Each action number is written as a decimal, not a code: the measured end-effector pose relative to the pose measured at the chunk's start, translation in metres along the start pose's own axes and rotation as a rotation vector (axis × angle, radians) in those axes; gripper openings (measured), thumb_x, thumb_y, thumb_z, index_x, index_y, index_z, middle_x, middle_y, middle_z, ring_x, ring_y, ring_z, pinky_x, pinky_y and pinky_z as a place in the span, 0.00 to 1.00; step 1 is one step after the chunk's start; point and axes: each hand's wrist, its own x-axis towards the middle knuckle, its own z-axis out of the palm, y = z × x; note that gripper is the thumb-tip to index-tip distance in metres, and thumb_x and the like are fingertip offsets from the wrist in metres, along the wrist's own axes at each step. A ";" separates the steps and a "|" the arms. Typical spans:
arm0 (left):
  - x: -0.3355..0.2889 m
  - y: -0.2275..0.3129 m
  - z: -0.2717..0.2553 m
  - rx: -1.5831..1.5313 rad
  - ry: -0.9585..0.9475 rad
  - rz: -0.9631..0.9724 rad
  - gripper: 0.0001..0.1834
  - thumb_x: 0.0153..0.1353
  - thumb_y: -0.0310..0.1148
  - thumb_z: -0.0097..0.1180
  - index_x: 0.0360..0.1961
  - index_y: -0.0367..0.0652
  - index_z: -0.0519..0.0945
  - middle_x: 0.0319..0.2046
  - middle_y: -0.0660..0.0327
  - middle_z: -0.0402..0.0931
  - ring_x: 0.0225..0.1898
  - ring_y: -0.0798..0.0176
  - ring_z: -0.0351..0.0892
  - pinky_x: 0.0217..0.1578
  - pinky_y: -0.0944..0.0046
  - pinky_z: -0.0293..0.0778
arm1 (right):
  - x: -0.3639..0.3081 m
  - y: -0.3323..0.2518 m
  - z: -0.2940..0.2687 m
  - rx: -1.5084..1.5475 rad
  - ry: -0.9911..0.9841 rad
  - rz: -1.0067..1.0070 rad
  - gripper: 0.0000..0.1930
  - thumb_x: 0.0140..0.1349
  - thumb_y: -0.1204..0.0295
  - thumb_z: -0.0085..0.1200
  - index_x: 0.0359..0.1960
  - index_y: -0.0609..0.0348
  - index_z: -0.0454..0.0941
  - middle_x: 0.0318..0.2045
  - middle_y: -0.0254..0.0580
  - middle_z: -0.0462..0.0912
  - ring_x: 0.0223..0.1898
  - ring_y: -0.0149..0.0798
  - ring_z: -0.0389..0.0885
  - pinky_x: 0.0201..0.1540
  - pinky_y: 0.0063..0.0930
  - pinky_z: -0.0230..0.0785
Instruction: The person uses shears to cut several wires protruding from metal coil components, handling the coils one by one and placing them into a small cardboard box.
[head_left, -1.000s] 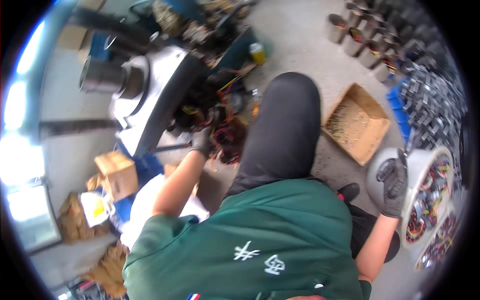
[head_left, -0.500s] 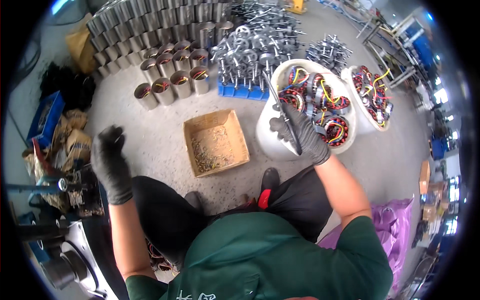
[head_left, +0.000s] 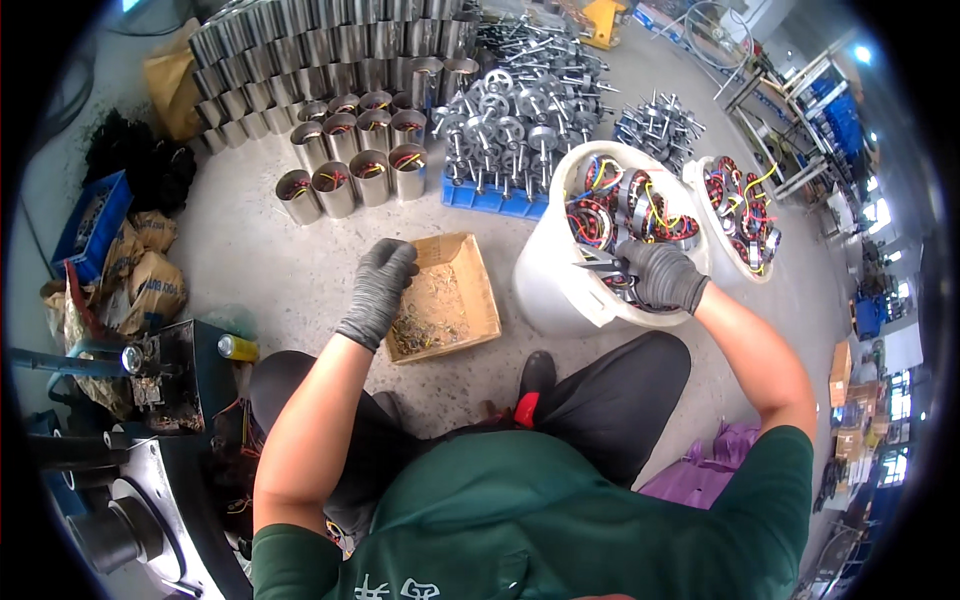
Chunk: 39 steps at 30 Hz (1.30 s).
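My right hand (head_left: 662, 275), in a dark grey glove, is closed on a dark pointed tool that looks like scissors (head_left: 600, 264). It is at the near rim of a white bucket (head_left: 548, 285), which holds several motor stators (head_left: 652, 205) with red, yellow and blue wires. Over the left edge of a cardboard box (head_left: 478, 290) is my gloved left hand (head_left: 382, 285), its fingers curled in. What the left fingers hold, if anything, is hidden. Small wire clippings (head_left: 430, 325) lie scattered on the box's bottom.
Metal cylinders (head_left: 340, 190) with wired stators inside stand ahead, before stacked cylinders (head_left: 290, 60). Shafted rotors (head_left: 520, 130) pile on a blue crate (head_left: 495, 198). A second white tub (head_left: 700, 180) of stators stands right. A machine (head_left: 150, 510) is close at my left.
My left hand has moved right, from beside my left knee to the box's edge. My right hand has shifted right and slightly down, and the tool has swung from upright to pointing left.
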 end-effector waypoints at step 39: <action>-0.016 0.013 0.036 0.528 -0.120 0.457 0.23 0.58 0.20 0.54 0.56 0.39 0.72 0.40 0.47 0.83 0.42 0.48 0.85 0.44 0.55 0.80 | 0.058 -0.193 0.136 3.227 -0.699 0.015 0.32 0.57 0.67 0.61 0.63 0.65 0.67 0.55 0.66 0.74 0.49 0.50 0.80 0.48 0.39 0.79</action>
